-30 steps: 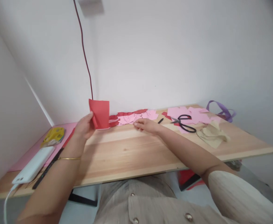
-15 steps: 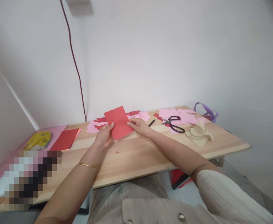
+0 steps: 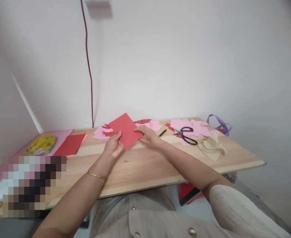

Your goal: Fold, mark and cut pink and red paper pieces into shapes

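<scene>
Fingers, left hand point(image 3: 114, 144): closed in a pinch on the red sheet point(image 3: 124, 130), thumb on its face, the others mostly hidden behind.
Fingers, right hand point(image 3: 147, 136): closed round the sheet's right corner; exact thumb position unclear.
Red sheet: held up between both hands, tilted, corner pointing up, above the counter point(image 3: 135, 170).
Left wrist: thin gold bracelet point(image 3: 97, 176).
Behind sheet: pink cutouts point(image 3: 100, 133), partly covered by it; red cutout point(image 3: 144, 121) near the wall.
Right of right hand: black pen point(image 3: 163, 133), then scissors point(image 3: 181, 133) lying on pink scraps point(image 3: 201, 128).
Far right: crumpled beige cloth point(image 3: 213, 148), purple ribbon point(image 3: 224, 125) at counter edge.
Left side: red paper stack point(image 3: 71, 144), yellow packet point(image 3: 43, 143) on large pink sheet point(image 3: 67, 133).
Near left: pixelated patch, contents unreadable.
Wall: dark red cord point(image 3: 86, 49) hanging.
</scene>
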